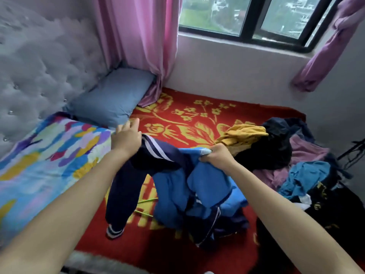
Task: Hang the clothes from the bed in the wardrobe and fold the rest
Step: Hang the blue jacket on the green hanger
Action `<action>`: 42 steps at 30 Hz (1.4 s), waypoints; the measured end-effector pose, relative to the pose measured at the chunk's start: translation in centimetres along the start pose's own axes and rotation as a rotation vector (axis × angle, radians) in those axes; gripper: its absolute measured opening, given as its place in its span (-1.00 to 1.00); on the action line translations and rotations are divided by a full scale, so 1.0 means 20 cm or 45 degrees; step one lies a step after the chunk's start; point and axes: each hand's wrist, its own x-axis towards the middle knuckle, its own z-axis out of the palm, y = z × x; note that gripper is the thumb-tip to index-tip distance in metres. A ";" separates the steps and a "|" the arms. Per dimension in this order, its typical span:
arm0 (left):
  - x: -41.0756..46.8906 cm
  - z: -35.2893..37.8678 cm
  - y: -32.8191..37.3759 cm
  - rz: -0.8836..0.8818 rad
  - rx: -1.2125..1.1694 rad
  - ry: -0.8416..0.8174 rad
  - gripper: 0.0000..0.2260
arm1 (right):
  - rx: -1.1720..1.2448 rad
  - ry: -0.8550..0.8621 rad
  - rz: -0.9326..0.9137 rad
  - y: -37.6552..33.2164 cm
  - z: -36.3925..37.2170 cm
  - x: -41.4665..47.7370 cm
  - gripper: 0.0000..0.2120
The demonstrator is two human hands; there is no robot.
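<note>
Clothes heap (276, 155) right; blanket (187, 119) bare ahead

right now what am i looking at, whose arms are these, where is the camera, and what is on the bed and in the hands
There is no machine here. A person wears one camera on the head, looking forward and down, so the two bare arms are theirs. This is the only picture. The right hand grips a blue and navy jacket, held partly up above a red blanket with yellow flowers. The left hand has its fingers stretched out, and the jacket's navy striped sleeve hangs from beneath it. To the right lies a pile of clothes with a mustard garment on top. A blue pillow leans against the padded headboard.
</note>
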 end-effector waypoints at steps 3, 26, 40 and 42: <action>-0.11 0.14 0.05 0.086 -0.139 -0.019 -0.48 | 0.171 0.093 0.030 -0.27 -0.08 0.05 -0.60; -0.26 0.12 0.72 0.211 -1.243 0.096 -0.27 | 1.233 0.968 -0.329 -1.05 -0.92 -0.24 -0.72; -0.01 -0.18 0.44 0.793 -0.859 -0.008 -0.87 | 0.088 0.493 0.634 0.48 -0.75 -0.19 -0.82; -0.03 -0.17 0.46 0.832 -0.752 -0.082 -0.84 | 0.017 0.329 0.447 0.52 -0.60 -0.18 -0.73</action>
